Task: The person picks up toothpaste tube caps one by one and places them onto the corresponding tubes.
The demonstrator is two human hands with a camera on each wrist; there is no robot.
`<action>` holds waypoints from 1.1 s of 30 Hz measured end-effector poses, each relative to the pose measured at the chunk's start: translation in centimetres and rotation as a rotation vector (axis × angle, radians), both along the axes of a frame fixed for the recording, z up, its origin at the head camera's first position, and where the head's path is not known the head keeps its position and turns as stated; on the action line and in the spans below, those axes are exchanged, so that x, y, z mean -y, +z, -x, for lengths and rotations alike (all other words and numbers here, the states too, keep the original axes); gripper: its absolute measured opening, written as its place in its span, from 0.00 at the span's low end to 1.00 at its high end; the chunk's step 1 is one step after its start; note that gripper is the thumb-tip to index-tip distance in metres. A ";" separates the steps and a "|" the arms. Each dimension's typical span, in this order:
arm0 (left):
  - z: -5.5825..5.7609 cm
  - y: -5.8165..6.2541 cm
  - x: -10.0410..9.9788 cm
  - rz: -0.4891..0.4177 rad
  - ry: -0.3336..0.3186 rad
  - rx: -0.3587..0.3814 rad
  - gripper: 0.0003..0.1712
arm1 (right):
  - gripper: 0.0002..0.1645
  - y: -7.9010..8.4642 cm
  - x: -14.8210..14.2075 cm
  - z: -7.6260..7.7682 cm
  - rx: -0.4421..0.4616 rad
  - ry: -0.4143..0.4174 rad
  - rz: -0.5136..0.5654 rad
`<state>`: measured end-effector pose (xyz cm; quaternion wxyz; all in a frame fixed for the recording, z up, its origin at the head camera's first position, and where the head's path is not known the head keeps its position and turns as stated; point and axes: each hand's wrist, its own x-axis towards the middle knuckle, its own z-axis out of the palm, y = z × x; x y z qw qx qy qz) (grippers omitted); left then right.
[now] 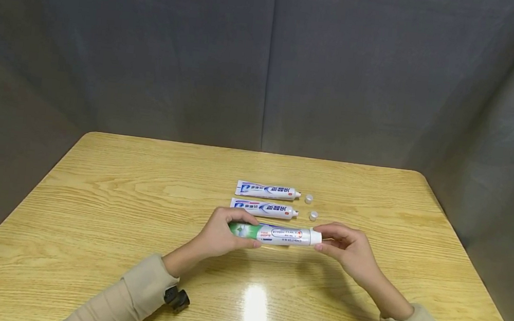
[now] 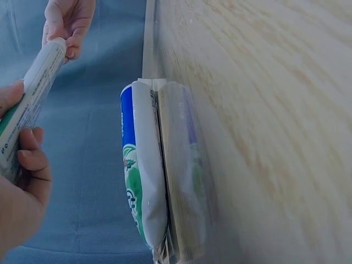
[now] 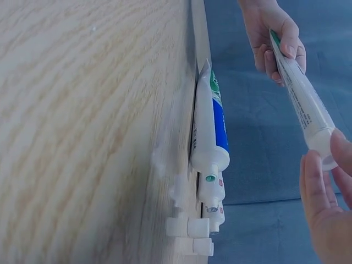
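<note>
Held level above the table is a toothpaste tube (image 1: 283, 235), silvery white with a green tail end. My left hand (image 1: 222, 233) grips that green end between thumb and fingers. At the other end, the fingertips of my right hand (image 1: 352, 248) pinch the white cap (image 1: 316, 237). The right wrist view shows the cap (image 3: 329, 163) against the tube's neck end, thumb on one side and fingers on the other. Just under the held tube lies another toothpaste tube (image 3: 212, 129), blue, green and white, mostly hidden in the head view; its nozzle is uncapped.
Farther back on the wooden table (image 1: 143, 180) lie two white-and-blue toothpaste tubes, an upper one (image 1: 263, 190) and a lower one (image 1: 261, 209), nozzles bare and pointing right. Beside their nozzles stand two small loose caps (image 1: 309, 199). A grey curtain (image 1: 266, 68) hangs behind the table.
</note>
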<state>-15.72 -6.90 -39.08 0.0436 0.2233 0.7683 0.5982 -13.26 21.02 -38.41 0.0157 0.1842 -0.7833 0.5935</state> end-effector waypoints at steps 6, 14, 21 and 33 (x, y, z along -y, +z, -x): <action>-0.1 0.1 0.0 0.014 0.003 0.000 0.18 | 0.17 0.1 -0.1 0.1 0.036 0.001 -0.020; -1.2 2.3 0.2 0.062 -0.035 -0.007 0.17 | 0.18 0.1 -0.2 0.1 0.086 0.047 0.039; -0.1 0.0 0.7 0.109 -0.077 -0.014 0.19 | 0.17 -0.4 -0.2 -0.1 0.138 0.088 0.072; 0.3 -0.9 1.8 0.164 -0.180 -0.188 0.19 | 0.18 -1.1 -0.1 -0.3 0.207 0.145 0.046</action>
